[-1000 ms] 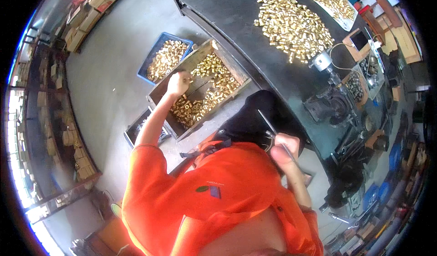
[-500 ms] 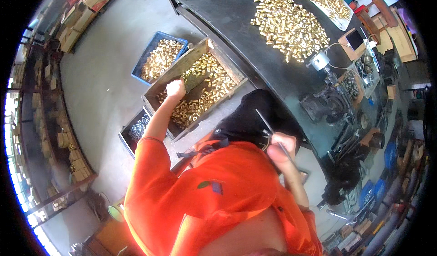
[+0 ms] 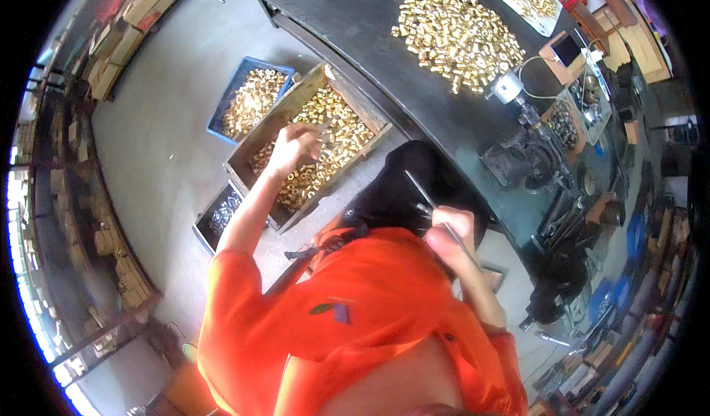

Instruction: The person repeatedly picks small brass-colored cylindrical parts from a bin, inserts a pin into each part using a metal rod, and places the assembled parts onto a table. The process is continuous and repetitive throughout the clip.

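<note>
Over the wooden box [image 3: 240, 152], which holds many small brass fittings [image 3: 344, 131], my left hand [image 3: 296, 148] reaches in with its fingers bent but apart. Nothing shows in its grasp, though the fingertips are partly lost against the brass. Close to my lap, my right hand [image 3: 451, 231] is closed around a thin metal rod [image 3: 421, 188], which slants up and to the left out of the fist. A short metal tip [image 3: 424, 209] also shows beside that fist; what it belongs to is hidden.
Beyond the wooden box stands a blue crate [image 3: 217, 113] of brass parts, with a dark bin [image 3: 203, 227] of silvery parts nearer. The dark workbench [image 3: 347, 17] carries a brass heap [image 3: 458, 39], a white tray [image 3: 545, 24] and a machine fixture [image 3: 525, 153]. Shelving [image 3: 66, 194] lines the left.
My left hand has gone from a fist to loosened fingers and shifted slightly right over the box. Brass parts now cover much of the bare patch there. My right hand keeps its grip.
</note>
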The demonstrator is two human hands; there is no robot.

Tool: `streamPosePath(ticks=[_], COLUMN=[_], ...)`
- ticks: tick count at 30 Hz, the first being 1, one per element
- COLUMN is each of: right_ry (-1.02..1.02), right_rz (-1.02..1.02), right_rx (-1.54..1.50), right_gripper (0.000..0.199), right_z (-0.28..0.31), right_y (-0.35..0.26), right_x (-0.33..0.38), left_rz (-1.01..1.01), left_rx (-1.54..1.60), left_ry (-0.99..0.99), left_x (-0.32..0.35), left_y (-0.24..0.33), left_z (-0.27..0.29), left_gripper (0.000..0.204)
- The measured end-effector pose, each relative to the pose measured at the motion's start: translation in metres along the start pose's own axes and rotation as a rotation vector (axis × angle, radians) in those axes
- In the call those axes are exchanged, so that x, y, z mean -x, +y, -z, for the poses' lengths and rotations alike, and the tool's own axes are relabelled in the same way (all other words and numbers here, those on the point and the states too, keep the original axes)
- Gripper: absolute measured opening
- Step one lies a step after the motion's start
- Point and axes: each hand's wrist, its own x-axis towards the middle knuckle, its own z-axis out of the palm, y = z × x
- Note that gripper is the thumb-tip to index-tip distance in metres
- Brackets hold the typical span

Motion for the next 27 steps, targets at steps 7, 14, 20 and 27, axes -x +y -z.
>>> streamPosePath(ticks=[7,14,20,27], right_ry=[-0.021,-0.003,0.015,0.115], right_rz=[0.076,0.039,0.09,0.043], right_rx=[-0.01,0.024,0.121,0.005], right_gripper=[0.019,0.019,0.018,0.015], right_z=[-0.004,0.004,-0.001,-0.011], right_y=[-0.022,-0.021,-0.013,0.006], right_x=[-0.024,-0.02,-0.017,-0.014], left_rz=[0.217,0.175,-0.035,-0.176], left_rx=[0.569,0.465,0.044,-0.003], left_ry=[-0.562,-0.541,-0.537,-0.563], left_x=[0.061,0.072,0.071,0.069], left_y=[0.034,0.043,0.058,0.06], left_z=[-0.117,-0.143,-0.144,-0.151], left_gripper=[0.029,0.034,0.021,0.016])
